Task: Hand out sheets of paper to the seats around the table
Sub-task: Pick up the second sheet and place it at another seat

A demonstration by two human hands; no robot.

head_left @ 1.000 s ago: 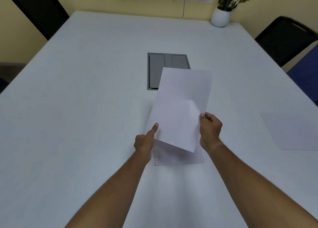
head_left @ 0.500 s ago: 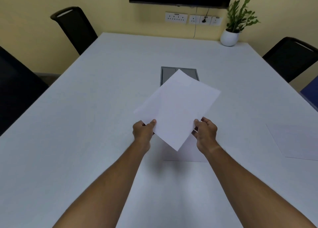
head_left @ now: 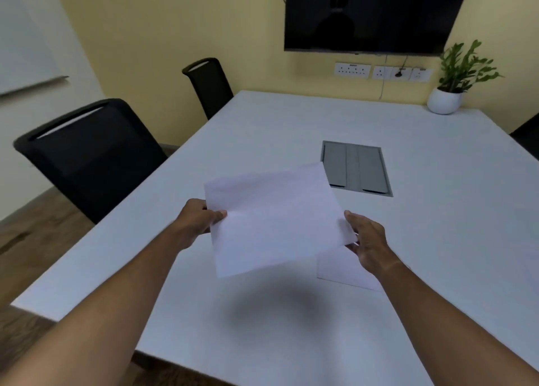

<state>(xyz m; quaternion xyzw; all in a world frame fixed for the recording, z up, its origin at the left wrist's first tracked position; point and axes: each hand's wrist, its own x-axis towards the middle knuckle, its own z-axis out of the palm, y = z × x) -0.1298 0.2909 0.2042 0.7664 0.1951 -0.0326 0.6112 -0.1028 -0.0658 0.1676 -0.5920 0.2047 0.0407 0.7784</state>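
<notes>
I hold one white sheet of paper [head_left: 274,216] in the air above the white table [head_left: 262,123], turned landscape. My left hand [head_left: 199,218] pinches its left edge with the thumb on top. My right hand [head_left: 366,240] grips its right edge, thumb on top and fingers beneath. Under my right hand, more white paper [head_left: 341,269] lies flat on the table, partly hidden by the held sheet and my wrist.
Two black chairs stand along the table's left side, one near [head_left: 87,155] and one farther back [head_left: 210,85]. A grey cable hatch [head_left: 355,167] is set in the table's middle. A potted plant [head_left: 449,94] sits at the far right corner under a wall screen [head_left: 373,12].
The view has swung left and the sheet has moved left with both hands, rotating from a tilted diamond to landscape. The sheet lying at the right edge of the table has left the view.
</notes>
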